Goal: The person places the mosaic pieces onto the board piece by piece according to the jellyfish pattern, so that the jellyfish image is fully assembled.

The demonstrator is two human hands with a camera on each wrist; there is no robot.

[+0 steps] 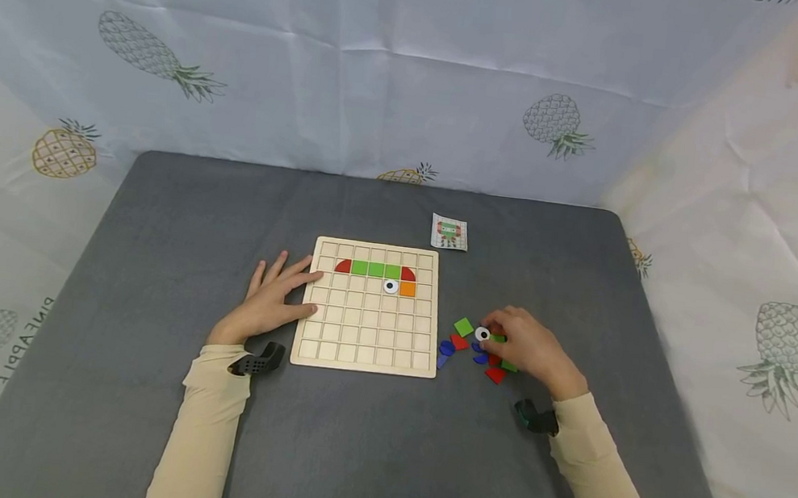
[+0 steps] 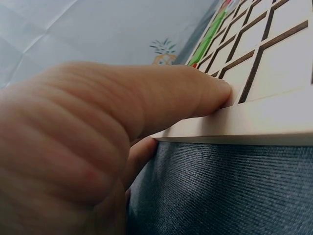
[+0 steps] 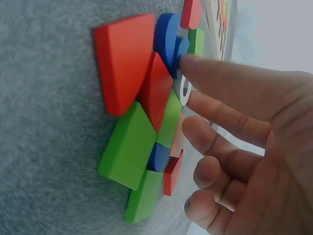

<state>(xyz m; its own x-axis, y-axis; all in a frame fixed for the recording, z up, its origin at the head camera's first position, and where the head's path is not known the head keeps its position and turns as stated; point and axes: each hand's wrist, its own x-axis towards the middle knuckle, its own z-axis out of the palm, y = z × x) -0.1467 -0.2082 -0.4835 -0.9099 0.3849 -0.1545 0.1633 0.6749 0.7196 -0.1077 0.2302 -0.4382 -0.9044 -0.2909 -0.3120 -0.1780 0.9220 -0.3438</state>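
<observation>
A wooden grid board (image 1: 361, 334) lies in the middle of the table. In its upper rows sit a red quarter-round, several green squares, another red quarter-round, a white eye disc (image 1: 391, 286) and an orange square (image 1: 407, 289). My left hand (image 1: 264, 308) is spread at the board's left edge, thumb and index fingertips on its rim. At the right, my right hand (image 1: 527, 348) pinches a second white eye disc (image 3: 185, 90) between thumb and index finger, its other fingers loosely bent. Beneath and beside it are loose red (image 3: 124, 63), green (image 3: 128, 147) and blue pieces (image 3: 166, 41).
A small picture card (image 1: 449, 232) lies beyond the board's upper right corner, showing a coloured figure on a grid. The grey table (image 1: 228, 207) ends at a pineapple-print cloth (image 1: 356, 98) behind. A loose green square (image 1: 464, 326) lies between board and right hand.
</observation>
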